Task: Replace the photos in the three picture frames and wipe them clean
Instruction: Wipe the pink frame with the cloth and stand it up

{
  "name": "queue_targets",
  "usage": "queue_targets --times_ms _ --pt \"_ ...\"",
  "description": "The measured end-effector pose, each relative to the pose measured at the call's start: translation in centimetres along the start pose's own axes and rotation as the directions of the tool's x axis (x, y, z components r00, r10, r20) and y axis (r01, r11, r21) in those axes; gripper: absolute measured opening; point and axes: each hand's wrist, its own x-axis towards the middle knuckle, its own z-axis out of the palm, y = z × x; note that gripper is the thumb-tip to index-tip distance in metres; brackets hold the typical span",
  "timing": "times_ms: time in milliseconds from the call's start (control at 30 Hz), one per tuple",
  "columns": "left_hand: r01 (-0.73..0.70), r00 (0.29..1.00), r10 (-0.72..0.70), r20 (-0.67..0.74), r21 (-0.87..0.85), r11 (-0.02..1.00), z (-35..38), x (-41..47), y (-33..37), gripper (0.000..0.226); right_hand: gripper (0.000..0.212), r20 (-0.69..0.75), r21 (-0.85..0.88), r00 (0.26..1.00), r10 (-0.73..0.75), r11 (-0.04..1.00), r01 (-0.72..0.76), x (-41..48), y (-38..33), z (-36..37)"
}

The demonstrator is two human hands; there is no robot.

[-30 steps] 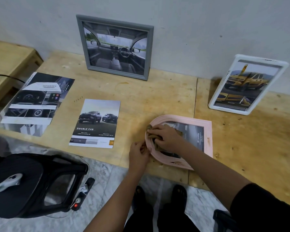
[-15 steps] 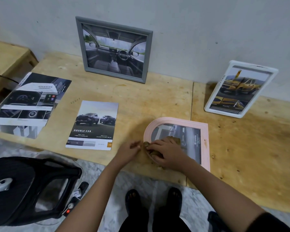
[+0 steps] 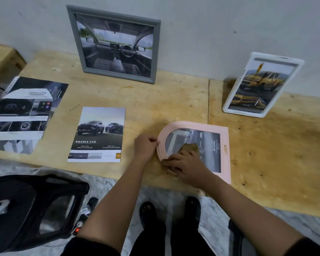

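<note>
Pale pink and arch-topped, the pink frame (image 3: 224,145) lies flat near the front edge of the plywood table (image 3: 174,100), its arched end pointing left and a printed car photo showing through its window. The left hand (image 3: 145,147) sits at the arched end, fingers curled and pinching the rim of the frame. The right hand (image 3: 186,165) lies over the lower left part of the frame, its fingers laid fairly flat and pressing a brown cloth (image 3: 189,147) onto the glass; part of the cloth sticks out past the fingers. Whether any finger curls round the cloth cannot be told.

At the back edge a grey frame (image 3: 72,34) stands leaning on the wall (image 3: 229,24), holding a photo of a car interior. Towards the back right a white frame (image 3: 301,63) stands tilted against the wall with a photo of yellow vehicles in it.

A loose car photo (image 3: 98,133) marked "DOUBLE CAB" lies flat to the left of the left hand, close to the front edge. A larger dashboard brochure (image 3: 22,111) lies at the left edge of the table, well apart from the pink frame. A black stool (image 3: 31,207) stands on the floor below the front left of the table.
</note>
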Motion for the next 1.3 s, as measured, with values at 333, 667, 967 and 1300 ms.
queue_targets --times_ms 333,667,967,1300 --pt "0.057 0.998 -0.056 0.018 -0.048 0.997 -0.1 -0.2 0.3 0.023 0.040 -0.009 -0.028 0.999 0.043 0.999 -0.043 -7.8 4.7 -2.0" --pt "0.116 0.987 -0.111 0.114 -0.037 0.993 -1.0 -0.2 0.3 0.018 0.039 0.130 -0.106 0.911 0.392 0.919 -0.380 -10.4 7.0 -3.8" --pt "0.224 0.956 -0.194 0.221 -0.120 0.967 -1.9 -1.4 -0.6 0.017 0.043 -0.124 0.301 0.902 0.415 0.881 -0.364 -0.9 -1.3 -3.9" --pt "0.268 0.950 -0.235 0.204 -0.151 0.952 -2.0 -1.0 -0.2 0.023 0.029 -0.016 -0.296 0.968 0.251 0.923 -0.244 0.6 -3.8 -0.9"
